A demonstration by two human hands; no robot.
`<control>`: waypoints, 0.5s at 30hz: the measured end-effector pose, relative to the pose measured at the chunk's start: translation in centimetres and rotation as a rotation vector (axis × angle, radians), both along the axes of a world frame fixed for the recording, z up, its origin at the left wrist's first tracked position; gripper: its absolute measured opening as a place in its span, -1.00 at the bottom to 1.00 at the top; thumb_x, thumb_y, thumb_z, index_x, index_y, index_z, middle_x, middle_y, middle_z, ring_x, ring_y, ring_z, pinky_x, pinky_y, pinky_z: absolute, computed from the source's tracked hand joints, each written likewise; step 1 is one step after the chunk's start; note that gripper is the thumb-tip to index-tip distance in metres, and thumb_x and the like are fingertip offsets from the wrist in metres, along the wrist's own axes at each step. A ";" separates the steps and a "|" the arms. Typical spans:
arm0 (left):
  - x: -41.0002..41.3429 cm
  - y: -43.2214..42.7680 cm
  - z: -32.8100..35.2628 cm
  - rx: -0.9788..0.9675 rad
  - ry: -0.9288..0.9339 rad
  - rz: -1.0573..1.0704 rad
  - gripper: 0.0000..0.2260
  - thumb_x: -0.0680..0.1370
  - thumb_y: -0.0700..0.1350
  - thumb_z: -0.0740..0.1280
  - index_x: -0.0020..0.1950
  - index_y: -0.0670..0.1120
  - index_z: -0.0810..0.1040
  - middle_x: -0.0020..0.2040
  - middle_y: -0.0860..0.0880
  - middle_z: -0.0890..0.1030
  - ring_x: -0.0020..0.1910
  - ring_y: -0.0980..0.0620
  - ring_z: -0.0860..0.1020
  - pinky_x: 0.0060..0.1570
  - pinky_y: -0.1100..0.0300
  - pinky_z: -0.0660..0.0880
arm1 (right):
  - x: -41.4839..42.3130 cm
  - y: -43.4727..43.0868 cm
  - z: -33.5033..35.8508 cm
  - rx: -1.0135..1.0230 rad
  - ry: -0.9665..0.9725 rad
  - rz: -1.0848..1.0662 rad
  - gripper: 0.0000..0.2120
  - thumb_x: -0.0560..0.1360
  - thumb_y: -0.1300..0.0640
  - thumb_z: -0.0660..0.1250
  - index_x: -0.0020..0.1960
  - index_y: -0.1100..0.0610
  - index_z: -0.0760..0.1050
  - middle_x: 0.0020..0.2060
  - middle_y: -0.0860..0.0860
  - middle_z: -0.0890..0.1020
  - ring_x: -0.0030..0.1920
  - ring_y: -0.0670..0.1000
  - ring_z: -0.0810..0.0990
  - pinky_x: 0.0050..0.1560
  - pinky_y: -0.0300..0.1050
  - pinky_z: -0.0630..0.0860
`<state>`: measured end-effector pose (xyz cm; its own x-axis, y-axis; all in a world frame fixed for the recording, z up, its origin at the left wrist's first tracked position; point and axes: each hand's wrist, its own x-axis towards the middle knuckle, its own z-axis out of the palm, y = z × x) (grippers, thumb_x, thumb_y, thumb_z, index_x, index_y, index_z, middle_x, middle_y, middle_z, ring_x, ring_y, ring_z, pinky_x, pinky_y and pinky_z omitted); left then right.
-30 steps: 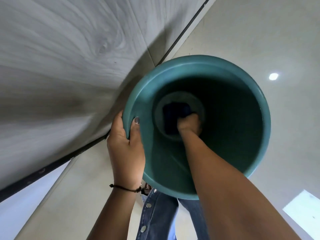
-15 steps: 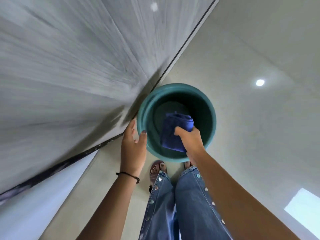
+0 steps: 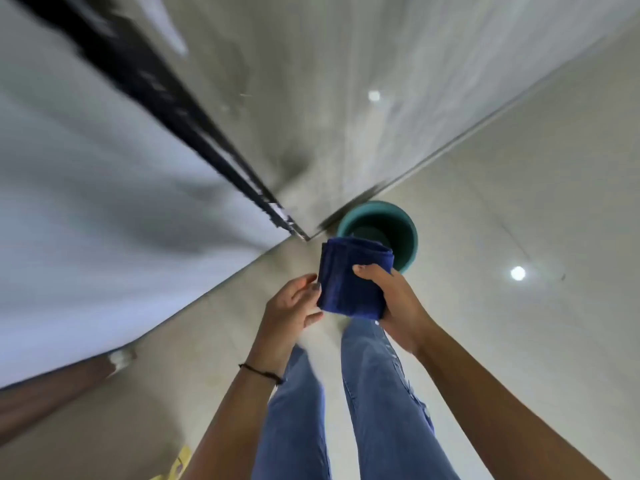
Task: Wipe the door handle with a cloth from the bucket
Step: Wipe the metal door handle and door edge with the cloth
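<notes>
- My right hand (image 3: 398, 299) is closed around the folded blue cloth (image 3: 349, 275), thumb across its upper face, fingers hidden underneath.
- The cloth sits at frame centre, above my legs, clear of the bucket (image 3: 408, 233).
- My left hand (image 3: 292, 306) is spread with fingers loosely curled; its fingertips (image 3: 313, 285) are at the cloth's left edge. I cannot tell if they touch it.
- A thin dark band (image 3: 263, 372) circles my left wrist.
- The teal bucket stands on the floor (image 3: 519, 341) just above the cloth in the frame, beside the base of the grey wood-grain panel (image 3: 329, 98); its lower part is covered by the cloth.
- A dark strip (image 3: 194, 123) runs diagonally from upper left toward the bucket, blurred.
- No door handle can be made out; the left of the frame is motion-blurred.
</notes>
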<state>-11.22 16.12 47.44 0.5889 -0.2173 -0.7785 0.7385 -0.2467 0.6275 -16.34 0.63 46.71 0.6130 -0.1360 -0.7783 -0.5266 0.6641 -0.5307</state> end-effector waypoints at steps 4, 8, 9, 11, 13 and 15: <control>-4.0 8.0 5.8 -0.025 -0.088 0.127 -0.83 0.51 -0.25 0.34 0.09 -0.10 0.56 0.06 -0.12 0.64 -0.06 -0.03 0.61 -0.03 0.08 0.56 | -1.4 6.2 6.6 0.123 -0.048 0.100 -0.76 0.52 0.20 0.16 0.11 0.13 0.53 0.06 0.12 0.64 0.07 0.12 0.58 0.09 0.06 0.49; -7.4 18.1 9.2 -0.076 -0.173 0.248 -0.82 0.51 -0.27 0.34 0.10 -0.13 0.57 0.07 -0.12 0.65 -0.05 -0.05 0.62 0.01 0.02 0.56 | -2.8 15.5 10.7 0.050 -0.112 0.315 -0.76 0.54 0.22 0.10 0.04 0.12 0.54 -0.05 0.06 0.65 -0.07 -0.03 0.61 -0.15 -0.19 0.54; -7.9 20.4 9.7 -0.084 -0.199 0.272 -0.80 0.51 -0.28 0.34 0.12 -0.15 0.57 0.07 -0.13 0.64 -0.04 -0.07 0.61 0.02 0.01 0.55 | -3.1 17.7 11.2 0.030 -0.128 0.339 -0.76 0.55 0.24 0.10 0.02 0.13 0.53 -0.09 0.05 0.65 -0.14 -0.06 0.62 -0.25 -0.24 0.54; -9.6 26.4 11.0 -0.081 -0.264 0.321 -0.79 0.51 -0.28 0.34 0.13 -0.15 0.57 0.07 -0.13 0.64 -0.05 -0.06 0.61 -0.01 0.03 0.55 | -4.5 23.5 12.2 0.008 -0.165 0.375 -0.74 0.54 0.28 0.11 0.11 0.15 0.53 -0.06 0.06 0.67 -0.15 -0.05 0.66 -0.29 -0.22 0.57; -11.6 32.4 12.3 -0.075 -0.341 0.381 -0.81 0.51 -0.28 0.34 0.08 -0.09 0.60 0.03 -0.09 0.66 -0.07 -0.03 0.63 -0.05 0.08 0.57 | -6.0 29.3 13.2 0.024 -0.204 0.419 -0.69 0.53 0.32 0.13 0.19 0.15 0.52 -0.02 0.07 0.71 -0.07 0.02 0.70 -0.22 -0.11 0.61; -13.7 37.6 13.1 -0.069 -0.371 0.443 -0.83 0.50 -0.28 0.36 0.04 -0.09 0.61 -0.03 -0.06 0.68 -0.04 -0.06 0.63 -0.05 0.05 0.57 | -7.6 34.2 14.0 0.016 -0.237 0.506 -0.66 0.51 0.34 0.16 0.22 0.16 0.51 0.03 0.13 0.71 0.01 0.12 0.68 -0.15 -0.01 0.60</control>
